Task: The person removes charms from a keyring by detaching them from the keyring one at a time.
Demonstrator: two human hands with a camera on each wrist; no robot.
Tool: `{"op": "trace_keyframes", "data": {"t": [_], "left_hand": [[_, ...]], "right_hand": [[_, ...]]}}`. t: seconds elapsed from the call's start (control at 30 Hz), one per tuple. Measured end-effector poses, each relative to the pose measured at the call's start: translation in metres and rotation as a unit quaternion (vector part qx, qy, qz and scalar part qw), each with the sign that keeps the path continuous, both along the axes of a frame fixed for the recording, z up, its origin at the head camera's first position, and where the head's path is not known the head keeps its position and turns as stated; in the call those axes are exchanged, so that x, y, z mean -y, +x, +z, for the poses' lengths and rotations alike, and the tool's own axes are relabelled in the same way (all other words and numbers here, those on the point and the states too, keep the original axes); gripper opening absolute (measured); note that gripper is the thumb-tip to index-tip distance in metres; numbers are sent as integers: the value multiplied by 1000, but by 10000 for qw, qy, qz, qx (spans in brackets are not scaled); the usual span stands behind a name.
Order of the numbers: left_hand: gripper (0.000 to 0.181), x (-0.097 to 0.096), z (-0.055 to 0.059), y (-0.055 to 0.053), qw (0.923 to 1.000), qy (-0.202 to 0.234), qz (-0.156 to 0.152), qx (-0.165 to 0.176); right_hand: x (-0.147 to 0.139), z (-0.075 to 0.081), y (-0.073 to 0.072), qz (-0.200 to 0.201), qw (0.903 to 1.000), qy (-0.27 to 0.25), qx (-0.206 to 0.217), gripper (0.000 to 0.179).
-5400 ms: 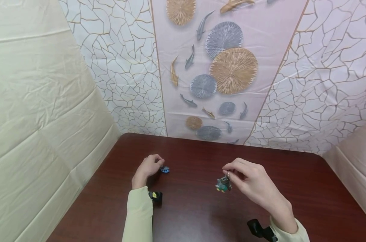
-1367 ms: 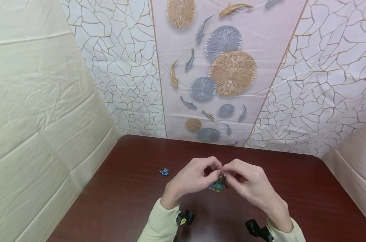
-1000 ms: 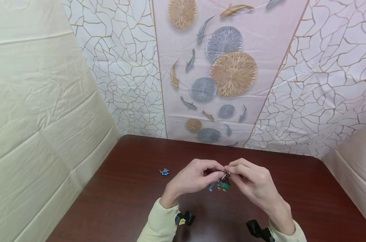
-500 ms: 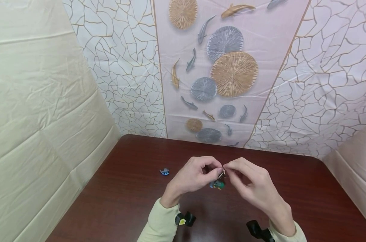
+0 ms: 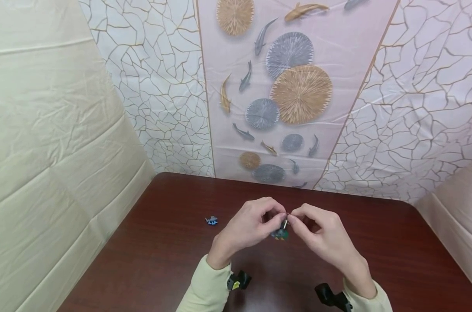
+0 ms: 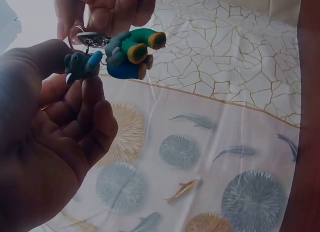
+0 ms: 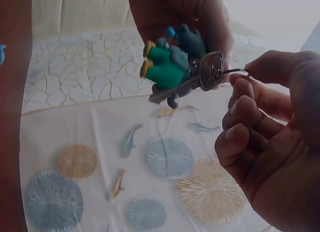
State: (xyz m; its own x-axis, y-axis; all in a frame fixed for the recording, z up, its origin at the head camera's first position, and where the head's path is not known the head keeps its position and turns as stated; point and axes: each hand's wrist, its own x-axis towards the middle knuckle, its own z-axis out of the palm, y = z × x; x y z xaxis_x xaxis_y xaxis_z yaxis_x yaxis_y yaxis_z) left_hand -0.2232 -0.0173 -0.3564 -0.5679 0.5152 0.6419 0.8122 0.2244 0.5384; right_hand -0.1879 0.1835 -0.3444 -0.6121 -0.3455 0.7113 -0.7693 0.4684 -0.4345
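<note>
A cream cloth falls at 9 o'clock, while a small blue-and-grey toy shark sits on the dark red-brown table toward 7 o'clock, well apart from both hands. Just past 6 o'clock, the left hand brings thumb and forefinger together in a pinch at a key bunch; a grey figure with a blue patch and a pale tip partly hides what lies between them.

The bunch is held in the air above the table toward 5 o'clock, its toys hanging at 7 o'clock from the fingertips. A green-legged figure, grey above with orange-yellow feet, points its soles to 9 o'clock in the right wrist view. Beside it, in the left wrist view, are rounded blue legs with brownish-orange feet. A silvery key with a squarish, rounded head aims its shaft at 8 o'clock.

Toward 4 o'clock, the right hand pinches a thin metal ring between thumb and forefinger, its other fingers curled toward the palm.
</note>
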Motion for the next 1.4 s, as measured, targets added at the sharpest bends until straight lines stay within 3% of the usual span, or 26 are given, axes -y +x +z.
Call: {"op": "trace_keyframes", "data": {"t": [0.2,0.5,0.77,1.0,1.17,1.4], "left_hand": [[4,0,2,0,9993,93,209,-293],[6,2,7,5,9992,237,195,-250],[8,6,11,7,9991,296,194,-232],[10,9,13,7,9974,77,211,-689],[7,10,14,9,9940,-95,186,-1070],[5,9,16,11,9913,-247,341,-1248]], "right_hand": [[2,-1,3,88,9969,-443,645,22],[-1,4,5,497,9842,-656,1569,14],[-1,5,5,907,9827,-854,1368,18],[-1,4,5,1152,9827,-948,1099,21],[2,3,4,1275,9788,-832,1368,22],[5,3,4,1399,9740,-893,1539,22]]}}
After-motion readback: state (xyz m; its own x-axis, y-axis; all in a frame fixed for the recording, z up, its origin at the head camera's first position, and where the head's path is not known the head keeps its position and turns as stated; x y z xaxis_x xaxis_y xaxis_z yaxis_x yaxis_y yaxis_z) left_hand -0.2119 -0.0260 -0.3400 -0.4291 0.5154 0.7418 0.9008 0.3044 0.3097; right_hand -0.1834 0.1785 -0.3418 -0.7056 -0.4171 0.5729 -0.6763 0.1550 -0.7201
